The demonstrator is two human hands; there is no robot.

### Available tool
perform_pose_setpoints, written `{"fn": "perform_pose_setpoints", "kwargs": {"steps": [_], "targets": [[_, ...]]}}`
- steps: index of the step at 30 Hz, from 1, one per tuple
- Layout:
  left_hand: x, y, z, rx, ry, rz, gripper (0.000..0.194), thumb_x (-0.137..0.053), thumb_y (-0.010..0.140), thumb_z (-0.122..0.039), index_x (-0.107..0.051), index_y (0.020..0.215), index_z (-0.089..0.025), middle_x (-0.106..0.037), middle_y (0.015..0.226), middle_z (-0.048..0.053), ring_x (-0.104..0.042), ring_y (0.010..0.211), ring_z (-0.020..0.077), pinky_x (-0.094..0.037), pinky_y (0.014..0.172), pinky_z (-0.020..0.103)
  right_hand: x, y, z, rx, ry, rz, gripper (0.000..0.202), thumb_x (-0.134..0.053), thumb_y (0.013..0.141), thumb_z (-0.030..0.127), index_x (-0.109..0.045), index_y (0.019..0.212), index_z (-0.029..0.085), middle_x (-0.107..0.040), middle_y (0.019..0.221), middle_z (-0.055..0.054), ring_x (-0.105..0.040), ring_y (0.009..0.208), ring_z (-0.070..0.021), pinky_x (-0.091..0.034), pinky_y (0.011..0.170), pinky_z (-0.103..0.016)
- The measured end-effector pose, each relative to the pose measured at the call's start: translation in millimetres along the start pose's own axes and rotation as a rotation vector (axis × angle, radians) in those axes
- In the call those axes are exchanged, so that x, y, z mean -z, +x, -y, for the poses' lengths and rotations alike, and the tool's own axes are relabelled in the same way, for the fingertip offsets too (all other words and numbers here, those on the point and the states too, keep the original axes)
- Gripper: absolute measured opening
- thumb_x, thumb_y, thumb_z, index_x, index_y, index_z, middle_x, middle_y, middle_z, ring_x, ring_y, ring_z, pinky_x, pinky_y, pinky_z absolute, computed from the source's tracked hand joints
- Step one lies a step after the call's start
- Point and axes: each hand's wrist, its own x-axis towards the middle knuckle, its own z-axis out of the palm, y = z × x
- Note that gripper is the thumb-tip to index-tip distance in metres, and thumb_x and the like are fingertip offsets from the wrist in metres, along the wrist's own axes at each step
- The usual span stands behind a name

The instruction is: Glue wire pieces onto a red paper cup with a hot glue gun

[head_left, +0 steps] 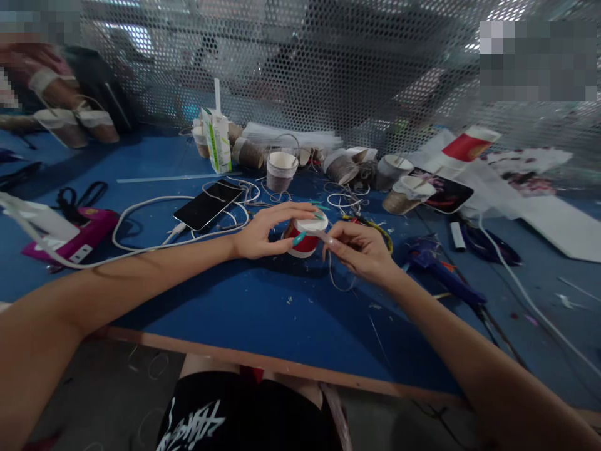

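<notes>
The left hand (263, 232) is curled around a small red and white paper cup (304, 237) standing near the middle of the blue desk (244, 307), fingers on its rim and side; the right hand (359, 250) pinches a thin pale strip (320, 234) against the cup's right edge, fingertips closed on it; a loop of thin wire (339, 282) lies on the desk just under the right hand

Beyond the cup, far side: one black phone (208, 203) lying flat, with a white cable (154, 210) curling round it toward the left; one green and white drink carton (217, 139) with a straw, upright; a row of string-wrapped paper cups (280, 170), at least six, some upright, some tipped over, running left to right along the mesh screen (300, 62); a second phone (444, 191) with a bright picture on it lies to the right of them, and one red cup (467, 144) lies tipped further back

Right of the hands: one blue glue gun (439, 269) close by, its cord trailing to the near right; a pair of dark scissors (488, 244) beyond it; a white sheet (558, 225) at the far right

Left: one pink box (77, 235) with a white block (37, 222) on it; another person's wrapped cups (75, 122) in the far left corner; scraps of string litter the desk around the hands
</notes>
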Motion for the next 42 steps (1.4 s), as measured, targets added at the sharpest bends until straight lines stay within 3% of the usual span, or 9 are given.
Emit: {"fn": "perform_pose_setpoints", "kwargs": {"steps": [11, 19, 22, 25, 29, 42], "targets": [[-1.0, 0.1, -0.1, 0.008, 0.009, -0.017, 0.043, -0.06, 0.092, -0.032, -0.058, 0.134, -0.023, -0.065, 0.136, 0.013, -0.059, 0.132, 0.0254, -0.048, 0.11, 0.045, 1.9, -0.4, -1.1, -0.008, -0.025, -0.007, 0.041, -0.071, 0.083, 0.057, -0.062, 0.071, 0.019, -0.052, 0.053, 0.004, -0.046, 0.045, -0.0071, -0.03, 0.039, -0.021], [-1.8, 0.0, 0.6, 0.01, 0.002, -0.025, 0.043, -0.06, 0.091, -0.033, -0.058, 0.134, -0.024, -0.066, 0.135, 0.013, -0.059, 0.131, 0.026, -0.049, 0.109, 0.046, 4.8, -3.3, -6.1, -0.076, 0.069, 0.02, 0.041, -0.067, 0.085, 0.058, -0.061, 0.072, 0.019, -0.044, 0.042, 0.009, -0.029, 0.029, -0.0035, -0.018, 0.03, -0.022], [-1.8, 0.3, 0.2, 0.004, -0.001, -0.023, 0.043, -0.059, 0.092, -0.035, -0.058, 0.134, -0.025, -0.065, 0.136, 0.012, -0.059, 0.131, 0.026, -0.049, 0.109, 0.046, 5.3, -2.9, -4.8, -0.023, 0.042, 0.004, 0.043, -0.07, 0.081, 0.059, -0.061, 0.071, 0.019, -0.05, 0.046, 0.007, -0.035, 0.033, -0.004, -0.022, 0.032, -0.021], [-0.8, 0.4, -0.7, 0.011, -0.008, -0.013, 0.044, -0.058, 0.092, -0.037, -0.058, 0.135, -0.025, -0.065, 0.136, 0.013, -0.059, 0.131, 0.0264, -0.048, 0.109, 0.047, 4.4, -1.4, -2.4, 0.037, -0.057, -0.037, 0.037, -0.078, 0.077, 0.049, -0.06, 0.067, 0.018, -0.058, 0.053, 0.003, -0.043, 0.04, -0.0049, -0.028, 0.037, -0.02], [0.8, 0.4, -1.0, 0.009, -0.029, 0.01, 0.047, -0.058, 0.092, -0.04, -0.057, 0.136, -0.023, -0.063, 0.138, 0.014, -0.057, 0.134, 0.0285, -0.046, 0.111, 0.048, 3.7, -0.4, -2.4, 0.041, -0.098, -0.061, 0.03, -0.076, 0.078, 0.041, -0.059, 0.066, 0.019, -0.057, 0.052, 0.004, -0.043, 0.042, -0.0057, -0.03, 0.039, -0.021], [-2.4, 0.3, 0.9, 0.01, -0.004, -0.03, 0.045, -0.062, 0.09, -0.037, -0.059, 0.133, -0.023, -0.067, 0.134, 0.014, -0.06, 0.13, 0.0262, -0.049, 0.109, 0.047, 5.4, -2.8, -2.1, 0.04, -0.123, -0.066, 0.028, -0.074, 0.079, 0.039, -0.06, 0.067, 0.019, -0.056, 0.054, 0.004, -0.044, 0.044, -0.0064, -0.032, 0.041, -0.023]]}}
